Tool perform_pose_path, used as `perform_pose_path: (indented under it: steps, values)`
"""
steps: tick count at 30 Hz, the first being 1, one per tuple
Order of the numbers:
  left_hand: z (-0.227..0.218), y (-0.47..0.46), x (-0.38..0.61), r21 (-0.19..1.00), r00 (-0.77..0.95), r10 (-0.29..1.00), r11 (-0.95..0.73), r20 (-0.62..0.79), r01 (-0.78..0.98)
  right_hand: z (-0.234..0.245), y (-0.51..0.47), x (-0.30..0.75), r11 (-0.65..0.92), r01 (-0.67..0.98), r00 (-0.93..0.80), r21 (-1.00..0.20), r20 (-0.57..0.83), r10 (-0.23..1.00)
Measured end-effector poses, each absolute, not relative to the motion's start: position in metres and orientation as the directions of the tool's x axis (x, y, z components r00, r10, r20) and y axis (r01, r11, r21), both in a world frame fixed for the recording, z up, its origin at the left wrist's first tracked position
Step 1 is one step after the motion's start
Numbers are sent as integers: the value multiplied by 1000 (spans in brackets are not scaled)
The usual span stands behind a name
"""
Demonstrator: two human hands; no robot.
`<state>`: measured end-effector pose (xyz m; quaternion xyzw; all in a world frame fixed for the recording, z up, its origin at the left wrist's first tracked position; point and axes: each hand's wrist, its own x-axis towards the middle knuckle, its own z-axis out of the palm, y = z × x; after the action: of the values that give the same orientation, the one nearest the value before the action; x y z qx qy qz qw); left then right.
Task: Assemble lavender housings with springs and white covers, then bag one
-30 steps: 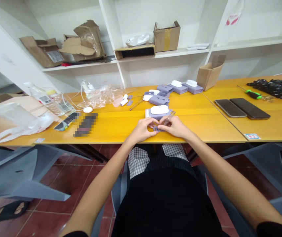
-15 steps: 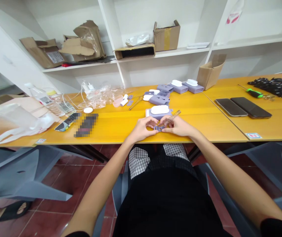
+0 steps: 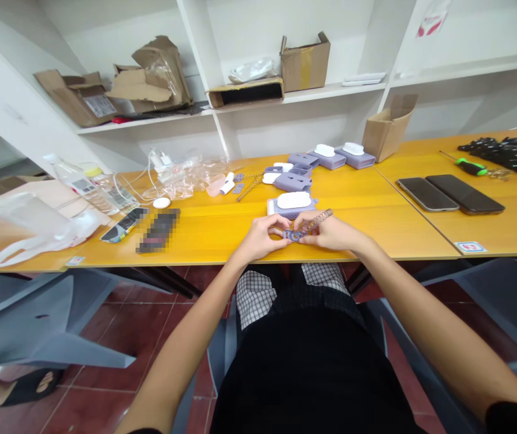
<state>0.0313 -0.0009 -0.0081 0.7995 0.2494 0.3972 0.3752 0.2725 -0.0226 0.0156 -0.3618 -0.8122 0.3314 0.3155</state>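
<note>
Over the table's front edge, my left hand (image 3: pixel 265 237) pinches a small purple plastic part (image 3: pixel 289 235) between thumb and fingers. My right hand (image 3: pixel 324 232) is closed on a metal coil spring (image 3: pixel 318 220), whose free end sticks up to the right; its other end meets the purple part. Whether the spring is hooked into the part I cannot tell. Just beyond my hands sits a purple housing with a white oval top (image 3: pixel 292 204). Farther back lie more purple housings (image 3: pixel 293 182), loose coil springs (image 3: pixel 250 188) and small flat purple pieces (image 3: pixel 239 188).
Two dark phones (image 3: pixel 464 194) and a green-handled screwdriver (image 3: pixel 470 167) lie at right. At left are another phone (image 3: pixel 125 224), a plastic bottle (image 3: pixel 84 184), clear plastic bags (image 3: pixel 190 175) and a white cable (image 3: pixel 122 188). Cardboard boxes (image 3: pixel 306 63) fill shelves behind.
The spring in my right hand has tipped lower, and its end has come against the purple part. My left hand stays nearly in place. The view has shifted slightly.
</note>
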Motion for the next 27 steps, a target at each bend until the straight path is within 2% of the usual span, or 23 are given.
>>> perform_pose_path:
  steps: [5,13,27]
  values:
    - [-8,-1,32,809,558,708,-578,432,107,16,-23,270,516,411,-515,-752,276,812]
    - [-6,-2,32,823,577,704,-561,415,93,17,-24,270,624,456,-572,-634,328,752]
    - [-2,-6,31,758,566,678,-638,469,136,7,-20,259,545,489,-435,-681,351,829]
